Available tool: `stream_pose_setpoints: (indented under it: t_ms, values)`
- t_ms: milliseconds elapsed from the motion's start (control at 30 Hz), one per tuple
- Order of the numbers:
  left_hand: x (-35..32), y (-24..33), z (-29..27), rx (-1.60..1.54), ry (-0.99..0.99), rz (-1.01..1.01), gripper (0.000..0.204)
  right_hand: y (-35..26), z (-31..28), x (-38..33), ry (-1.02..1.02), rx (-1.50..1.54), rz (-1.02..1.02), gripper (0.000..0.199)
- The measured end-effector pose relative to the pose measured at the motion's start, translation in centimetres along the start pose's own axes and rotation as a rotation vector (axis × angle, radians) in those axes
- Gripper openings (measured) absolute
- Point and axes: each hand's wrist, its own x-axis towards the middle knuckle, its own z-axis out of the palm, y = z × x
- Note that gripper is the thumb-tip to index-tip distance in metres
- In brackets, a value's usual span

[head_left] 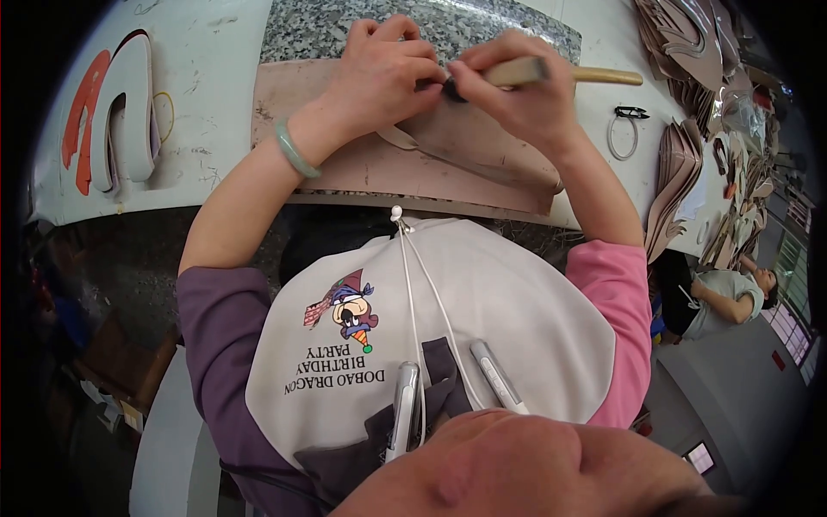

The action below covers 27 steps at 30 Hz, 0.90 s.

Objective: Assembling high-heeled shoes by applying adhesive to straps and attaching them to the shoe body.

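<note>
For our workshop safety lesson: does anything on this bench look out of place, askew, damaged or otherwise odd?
Nothing stands out. The left hand presses the beige leather piece on the pinkish-brown cutting mat, and the right hand grips a wooden-handled tool. The stacks of beige cut leather pieces lean unevenly but have not spilled.

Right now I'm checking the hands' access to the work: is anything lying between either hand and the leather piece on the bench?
Nothing visible does. The left hand already presses on the pinkish leather piece, and the right hand holds a wooden-handled tool with its tip at the piece. The scissors lie off to the right, clear of both.
</note>
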Motion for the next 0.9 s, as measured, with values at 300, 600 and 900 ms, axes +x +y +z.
stream_pose_setpoints:
  t_ms: [300,600,900]
  values:
    - [-1.0,-0.2,-0.6,-0.012,-0.010,-0.048,0.004,-0.2,1.0,0.4,-0.030,0.135,0.150,0.018]
    - [-0.5,0.2,-0.3,-0.125,-0.081,-0.043,0.007,1.1,-0.7,-0.6,-0.054,-0.018,0.062,0.017]
    - [2.2,-0.7,1.4,-0.310,-0.153,0.200,0.004,0.8,-1.9,-3.7,-0.005,0.142,0.251,0.017]
